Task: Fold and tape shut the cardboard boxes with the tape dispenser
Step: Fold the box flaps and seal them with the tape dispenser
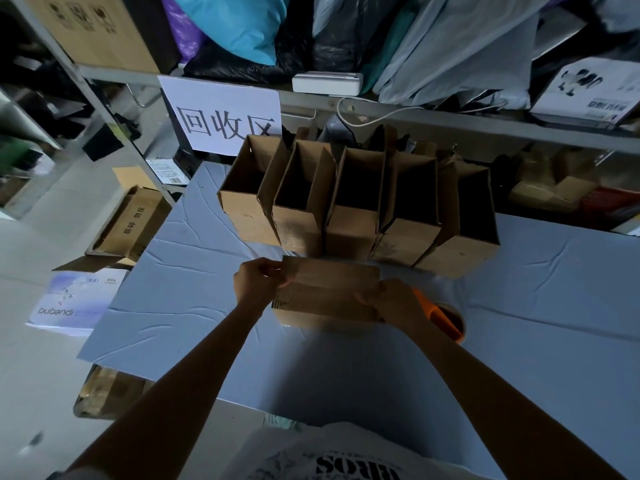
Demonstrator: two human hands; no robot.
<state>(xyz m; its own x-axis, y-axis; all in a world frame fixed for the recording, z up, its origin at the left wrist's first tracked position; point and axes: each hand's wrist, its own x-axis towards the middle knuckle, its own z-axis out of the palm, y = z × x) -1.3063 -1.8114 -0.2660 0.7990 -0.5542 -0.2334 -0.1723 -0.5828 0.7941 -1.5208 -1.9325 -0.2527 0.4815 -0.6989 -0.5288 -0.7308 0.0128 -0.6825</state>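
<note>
A white carton on the floor reads "bubandi", and the shelf sign reads "回收区". At the desk, the left hand pinches the left end of the box and the right hand grips its right end. The flaps should probably be pressed flush before reaching for the tape dispenser, just beside the right hand.

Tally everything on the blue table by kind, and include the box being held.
open cardboard boxes, back row: 5
cardboard box held by left hand and right hand: 1
orange tape dispenser: 1
Total: 7
</note>
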